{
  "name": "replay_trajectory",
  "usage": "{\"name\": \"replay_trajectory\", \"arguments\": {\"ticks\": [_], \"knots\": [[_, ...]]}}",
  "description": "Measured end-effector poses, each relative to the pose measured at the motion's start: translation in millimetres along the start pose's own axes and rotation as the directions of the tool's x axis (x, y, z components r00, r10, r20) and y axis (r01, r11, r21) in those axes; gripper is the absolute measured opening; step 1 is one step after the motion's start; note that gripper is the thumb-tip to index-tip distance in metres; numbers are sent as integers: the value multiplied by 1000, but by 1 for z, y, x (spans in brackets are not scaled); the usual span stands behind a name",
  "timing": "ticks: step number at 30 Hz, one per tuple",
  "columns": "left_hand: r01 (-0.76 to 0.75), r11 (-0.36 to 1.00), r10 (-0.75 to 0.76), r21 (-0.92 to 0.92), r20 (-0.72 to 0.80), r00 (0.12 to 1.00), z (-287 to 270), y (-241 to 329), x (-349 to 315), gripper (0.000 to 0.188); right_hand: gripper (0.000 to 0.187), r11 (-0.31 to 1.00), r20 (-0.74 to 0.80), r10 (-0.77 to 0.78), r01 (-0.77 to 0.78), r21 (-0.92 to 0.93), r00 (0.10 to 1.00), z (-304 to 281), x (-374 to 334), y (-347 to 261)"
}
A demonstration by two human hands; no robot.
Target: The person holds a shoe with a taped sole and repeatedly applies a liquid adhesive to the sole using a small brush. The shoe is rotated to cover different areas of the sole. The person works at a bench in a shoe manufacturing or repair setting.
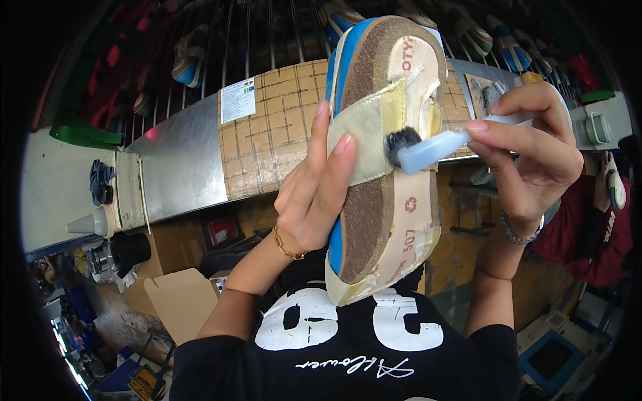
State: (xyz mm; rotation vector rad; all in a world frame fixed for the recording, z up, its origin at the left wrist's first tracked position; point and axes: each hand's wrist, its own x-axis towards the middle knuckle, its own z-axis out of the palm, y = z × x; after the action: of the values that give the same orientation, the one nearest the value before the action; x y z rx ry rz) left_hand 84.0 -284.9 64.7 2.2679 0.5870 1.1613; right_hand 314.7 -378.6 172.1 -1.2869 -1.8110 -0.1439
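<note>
A half-made shoe (364, 234) is held upright in front of me, its underside facing me. Brown cork-like material, a blue edge and a pale inner board with red print show on it, and a beige strap wraps across the middle. My left hand (304, 200) grips it from the left side, thumb and fingers along the strap. Between the thumb and fingers of my right hand (531, 144) is a brush (438, 150) with a pale translucent handle. Its black bristles touch the strap's folded end near the middle of the underside.
Behind the shoe, a taped cardboard sheet (264, 150) covers part of a metal worktop (180, 174). More shoes (190, 60) sit on a rod rack at the back. To the right, a person in a maroon shirt (578, 234) holds a shoe. An open cardboard box (184, 304) stands lower left.
</note>
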Motion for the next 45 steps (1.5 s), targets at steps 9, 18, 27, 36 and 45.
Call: {"name": "replay_trajectory", "arguments": {"ticks": [9,18,27,36,45], "knots": [[68,997,-69,-20,-50,996,3,-10,2,56,21,990,-197,138,-132,46,971,20,7,2],[156,988,-156,-5,-71,985,2,-16,-2,66,23,940,-152,331,-312,135,931,35,-11,-33],[56,986,-20,158,-224,974,-4,-5,9,63,31,995,-205,72,-86,-60,976,30,-9,-30],[134,983,-93,128,-282,955,-3,-6,11,60,32,982,-52,168,-163,93,984,19,-19,-35],[253,960,-193,123,-366,910,6,-4,16,57,31,986,-80,152,-147,75,985,29,-31,-51]]}}
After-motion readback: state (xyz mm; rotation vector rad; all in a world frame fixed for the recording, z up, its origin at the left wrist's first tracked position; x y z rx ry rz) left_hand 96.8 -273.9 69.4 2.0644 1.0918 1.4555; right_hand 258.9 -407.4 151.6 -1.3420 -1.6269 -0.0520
